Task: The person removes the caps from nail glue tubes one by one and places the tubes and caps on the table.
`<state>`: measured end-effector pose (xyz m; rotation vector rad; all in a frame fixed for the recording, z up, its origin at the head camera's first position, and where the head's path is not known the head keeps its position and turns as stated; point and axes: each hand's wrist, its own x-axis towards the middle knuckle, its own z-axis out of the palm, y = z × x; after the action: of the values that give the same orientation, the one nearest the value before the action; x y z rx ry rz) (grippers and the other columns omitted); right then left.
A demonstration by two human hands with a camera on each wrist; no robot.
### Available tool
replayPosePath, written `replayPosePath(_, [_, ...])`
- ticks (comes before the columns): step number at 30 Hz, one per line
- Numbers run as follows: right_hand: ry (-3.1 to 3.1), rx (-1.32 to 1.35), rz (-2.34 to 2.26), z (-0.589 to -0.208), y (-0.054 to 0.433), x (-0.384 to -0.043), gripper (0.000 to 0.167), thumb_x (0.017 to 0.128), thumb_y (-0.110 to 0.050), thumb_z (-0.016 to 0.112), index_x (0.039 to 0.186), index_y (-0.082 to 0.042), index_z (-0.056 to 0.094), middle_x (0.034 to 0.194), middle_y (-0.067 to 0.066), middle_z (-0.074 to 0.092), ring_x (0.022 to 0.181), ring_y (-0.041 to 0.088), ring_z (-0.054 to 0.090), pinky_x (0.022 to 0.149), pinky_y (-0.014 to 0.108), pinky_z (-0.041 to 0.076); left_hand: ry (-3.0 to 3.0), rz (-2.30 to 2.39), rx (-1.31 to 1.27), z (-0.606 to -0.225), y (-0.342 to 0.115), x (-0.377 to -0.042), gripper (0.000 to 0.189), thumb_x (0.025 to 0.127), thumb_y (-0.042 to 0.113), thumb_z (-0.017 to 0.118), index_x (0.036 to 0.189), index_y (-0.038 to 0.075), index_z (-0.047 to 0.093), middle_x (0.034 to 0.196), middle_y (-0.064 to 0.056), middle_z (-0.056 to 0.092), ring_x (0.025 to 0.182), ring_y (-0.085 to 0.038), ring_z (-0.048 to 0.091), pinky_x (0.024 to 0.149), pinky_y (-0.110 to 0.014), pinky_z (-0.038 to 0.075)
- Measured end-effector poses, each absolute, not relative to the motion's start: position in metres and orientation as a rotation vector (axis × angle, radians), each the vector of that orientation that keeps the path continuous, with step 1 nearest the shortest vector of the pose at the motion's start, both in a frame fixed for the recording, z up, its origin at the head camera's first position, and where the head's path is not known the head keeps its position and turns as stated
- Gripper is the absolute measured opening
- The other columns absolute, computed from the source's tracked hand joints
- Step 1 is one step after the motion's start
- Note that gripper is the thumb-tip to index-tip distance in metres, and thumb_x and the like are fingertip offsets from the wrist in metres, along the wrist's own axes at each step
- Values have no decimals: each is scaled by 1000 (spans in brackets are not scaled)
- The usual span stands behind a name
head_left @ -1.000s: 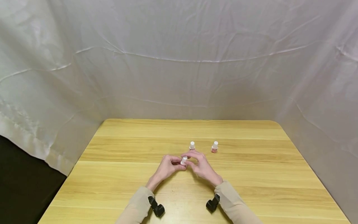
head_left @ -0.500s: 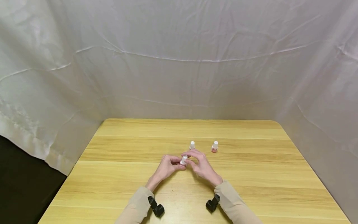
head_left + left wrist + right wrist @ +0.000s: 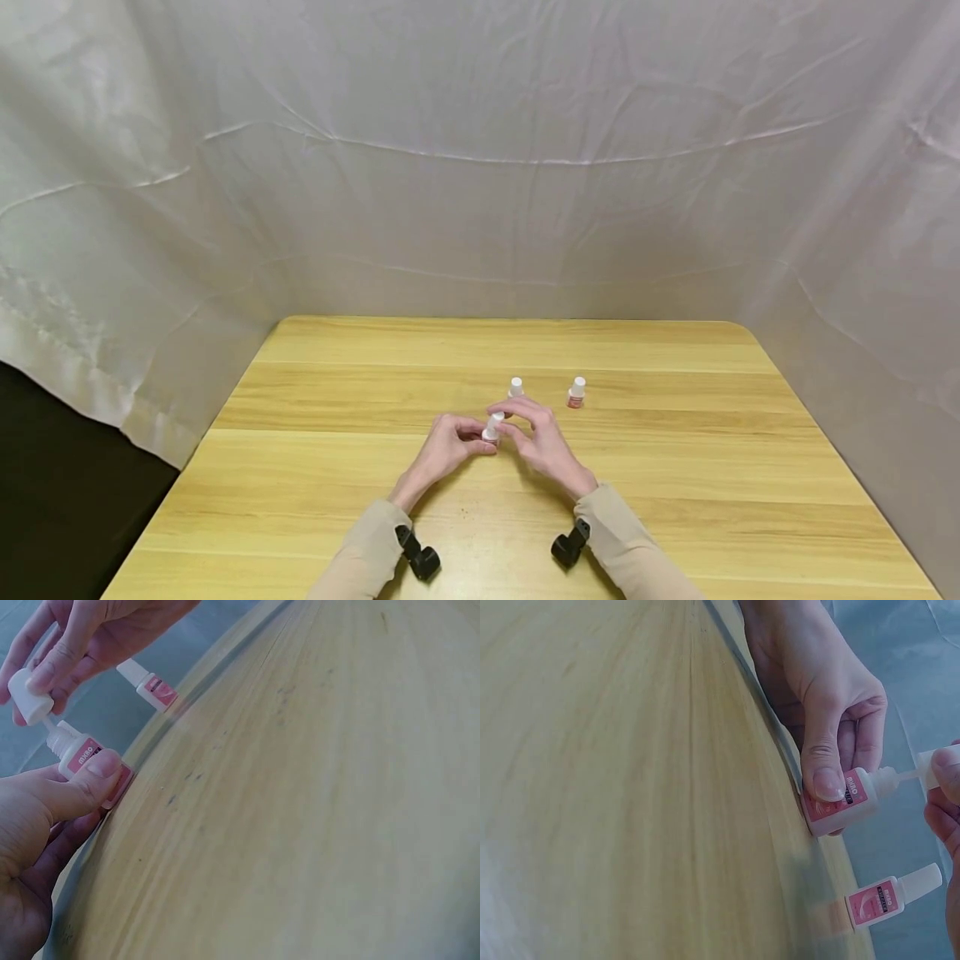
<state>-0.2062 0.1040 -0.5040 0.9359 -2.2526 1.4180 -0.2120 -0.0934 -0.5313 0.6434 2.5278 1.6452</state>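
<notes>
Black wrist cameras (image 3: 426, 563) ride on beige sleeves (image 3: 358, 546) just short of a pink-labelled bottle (image 3: 857, 801). A left hand (image 3: 442, 450) holds the bottle by its body, the grip closed round it, neck up and long axis nearly upright. Above the bottle, a right hand (image 3: 547, 444) pinches the white cap (image 3: 30, 700), raised slightly higher than half a second earlier, its thin stem (image 3: 907, 775) reaching the neck. Beyond the bottle, a partly hidden bottle (image 3: 516, 387) and, farther right, a third bottle (image 3: 576, 393) stand on the wooden table (image 3: 337, 400), before pale cloth (image 3: 480, 208).
</notes>
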Motion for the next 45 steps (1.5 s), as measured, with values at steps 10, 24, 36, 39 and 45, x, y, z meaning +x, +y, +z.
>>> replayPosePath(10, [-2185,942,1577,-503,104,-206,25,86,6,72,110,3,71,106,19,74,102,27,68,96,33,58,2517,1656,624,-532,-94,-211,21,80,12,84,100,8,79,96,-10,79,85,-20,75,78,-20,59])
replayPosePath(24, [-2105,872,1860,-502,105,-205,26,88,10,67,113,8,66,111,29,69,108,1,63,101,24,53,2521,1674,608,-531,-96,-210,19,81,11,83,99,6,79,94,-10,79,83,-15,75,77,-19,59])
replayPosePath(36, [-2019,734,2038,-501,106,-204,26,88,11,66,113,16,61,112,39,62,105,-2,65,97,19,55,2541,1684,586,-530,-98,-208,21,80,9,83,99,5,78,94,-12,79,81,-12,74,76,-18,59])
replayPosePath(39, [-2009,679,2094,-500,106,-204,28,88,9,67,114,16,61,115,40,62,105,-1,66,98,20,54,2545,1686,563,-529,-99,-208,21,79,10,84,99,5,79,94,-12,79,80,-13,74,74,-18,59])
replayPosePath(45, [-1967,583,2183,-501,108,-205,31,87,10,68,115,18,58,112,10,73,106,2,67,99,18,54,2550,1693,530,-528,-100,-207,21,79,8,83,99,4,79,93,-12,79,80,-15,74,73,-18,59])
